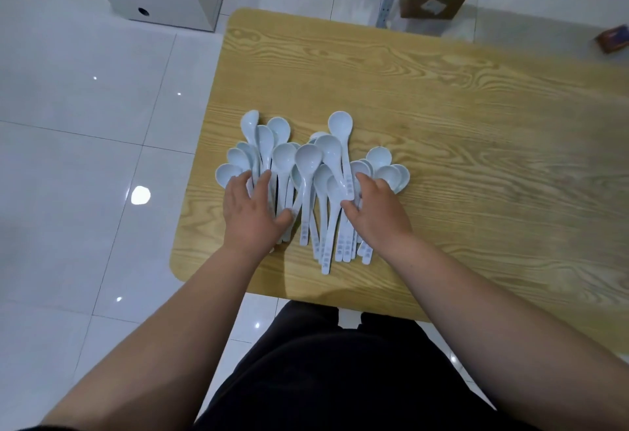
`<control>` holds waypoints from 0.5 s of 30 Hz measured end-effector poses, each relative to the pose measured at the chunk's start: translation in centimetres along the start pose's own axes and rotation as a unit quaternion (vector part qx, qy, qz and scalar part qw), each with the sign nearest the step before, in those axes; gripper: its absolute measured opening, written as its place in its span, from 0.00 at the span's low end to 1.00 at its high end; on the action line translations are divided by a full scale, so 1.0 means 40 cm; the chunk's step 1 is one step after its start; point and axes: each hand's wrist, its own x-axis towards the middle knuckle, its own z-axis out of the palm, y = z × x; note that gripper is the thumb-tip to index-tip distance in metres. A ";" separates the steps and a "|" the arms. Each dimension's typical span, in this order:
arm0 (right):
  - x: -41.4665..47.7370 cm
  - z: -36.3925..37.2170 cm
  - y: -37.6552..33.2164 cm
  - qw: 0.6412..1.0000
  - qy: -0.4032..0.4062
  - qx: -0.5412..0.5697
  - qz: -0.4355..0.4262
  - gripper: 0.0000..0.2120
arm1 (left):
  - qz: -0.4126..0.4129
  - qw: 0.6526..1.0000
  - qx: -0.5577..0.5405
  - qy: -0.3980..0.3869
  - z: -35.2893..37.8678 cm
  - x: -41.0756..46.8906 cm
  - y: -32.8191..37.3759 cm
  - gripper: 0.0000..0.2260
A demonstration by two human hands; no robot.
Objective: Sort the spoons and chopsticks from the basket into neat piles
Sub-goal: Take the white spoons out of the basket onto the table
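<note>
On the left part of the wooden table (442, 107) lies a loose pile of pale blue spoons (308, 160), bowls pointing away, and the left hand (253, 216) and right hand (377, 212) press on its 2 sides with fingers spread, gripping nothing.

Left hand (252, 216), right hand (377, 212), forearms (204, 301) bare — plain black clothing (323, 379) below

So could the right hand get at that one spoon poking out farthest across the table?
Probably yes. The right hand rests on the spoon pile, the far spoon has its handle running down right beside that hand, and nothing lies over its bowl.
</note>
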 end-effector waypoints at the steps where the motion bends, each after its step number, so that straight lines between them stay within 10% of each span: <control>1: -0.009 -0.003 0.003 1.000 0.013 0.000 -0.004 0.28 | -0.006 1.000 -0.005 -0.016 -0.003 -0.002 -0.011 0.37; 5: -0.044 0.003 0.040 0.996 0.090 0.003 0.024 0.33 | -0.010 0.996 -0.055 -0.077 -0.011 -0.015 -0.035 0.37; 15: -0.057 0.039 0.055 0.995 -0.031 0.049 0.086 0.35 | 0.026 0.991 -0.015 -0.128 -0.012 -0.016 -0.026 0.34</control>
